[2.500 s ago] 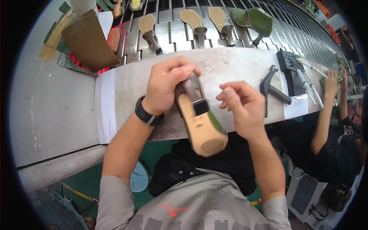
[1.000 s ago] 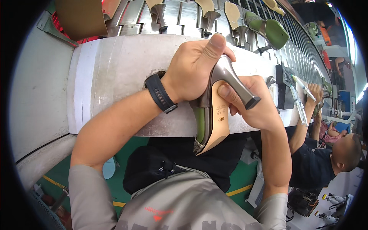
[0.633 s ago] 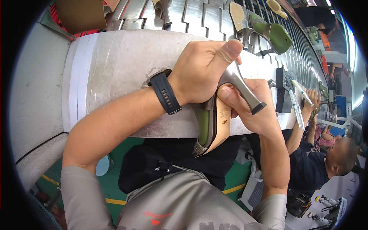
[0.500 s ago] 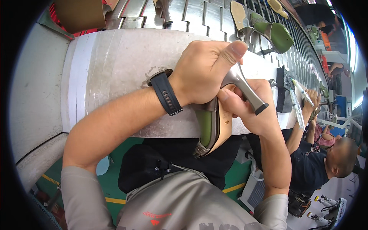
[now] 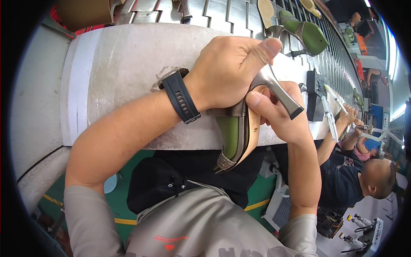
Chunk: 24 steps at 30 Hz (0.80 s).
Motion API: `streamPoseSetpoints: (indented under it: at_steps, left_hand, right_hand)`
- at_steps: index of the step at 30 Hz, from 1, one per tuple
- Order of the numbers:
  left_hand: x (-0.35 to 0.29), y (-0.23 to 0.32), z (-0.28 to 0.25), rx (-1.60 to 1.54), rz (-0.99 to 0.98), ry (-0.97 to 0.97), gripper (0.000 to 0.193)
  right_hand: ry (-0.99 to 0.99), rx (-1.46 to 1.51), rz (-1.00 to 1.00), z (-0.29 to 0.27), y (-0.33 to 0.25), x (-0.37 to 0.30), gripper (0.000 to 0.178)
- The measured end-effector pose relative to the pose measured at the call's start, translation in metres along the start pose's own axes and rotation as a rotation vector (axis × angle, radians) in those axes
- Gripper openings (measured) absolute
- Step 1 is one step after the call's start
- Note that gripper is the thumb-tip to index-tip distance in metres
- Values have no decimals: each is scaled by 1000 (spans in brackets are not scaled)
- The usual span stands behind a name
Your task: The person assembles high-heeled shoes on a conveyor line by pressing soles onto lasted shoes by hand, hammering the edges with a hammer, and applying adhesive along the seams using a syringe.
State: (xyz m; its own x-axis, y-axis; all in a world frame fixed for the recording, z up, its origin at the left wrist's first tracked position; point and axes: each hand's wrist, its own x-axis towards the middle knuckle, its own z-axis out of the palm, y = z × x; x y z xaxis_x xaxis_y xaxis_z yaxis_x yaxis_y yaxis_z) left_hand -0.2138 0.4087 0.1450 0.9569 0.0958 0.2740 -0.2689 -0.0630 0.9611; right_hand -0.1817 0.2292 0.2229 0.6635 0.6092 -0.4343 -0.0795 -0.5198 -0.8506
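Observation:
A green high-heeled shoe [image 5: 231, 136] with a glittery band near its toe is held on its side between my hands. Its toe points down toward my lap, and its tan sole faces right. The metallic grey heel [image 5: 280, 95] slants down to the right, ending in a dark tip. My left hand [image 5: 227, 70], with a black watch on its wrist, is closed round the back of the shoe, thumb pointing up beside the heel. From the other side, my right hand [image 5: 277, 109] grips near the arch, its thumb against the sole under the heel. Its other fingers are partly hidden.
A whitish worktop [image 5: 128, 64] lies under my forearms. Beyond it, a slatted metal conveyor [image 5: 218, 17] carries another green shoe [image 5: 311, 39] and a tan-soled one [image 5: 266, 13]. On the right are a black block [image 5: 315, 96], syringes [image 5: 329, 113] and a co-worker [image 5: 340, 184].
Both hands and the shoe sit slightly higher in the picture, with the heel shifted a little right. The grip looks the same. The co-worker's hands at the right have moved slightly.

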Motion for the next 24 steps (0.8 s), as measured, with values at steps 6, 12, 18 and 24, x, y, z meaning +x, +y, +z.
streamPoseSetpoints:
  at_steps: [6,12,18,24]
  left_hand:
    - [-1,-1,2,6,3,9,66]
    - [-6,-11,9,-71,134,172,67]
    - [-13,0,11,-11,128,222,69]
    - [-14,1,9,77,152,226,72]
  right_hand:
    - [256,-238,-119,16,15,-11,44]
    - [-17,-114,-41,-6,8,-13,36]
    - [-104,-84,-10,-2,-5,-13,37]
    - [-38,-120,4,1,7,-12,39]
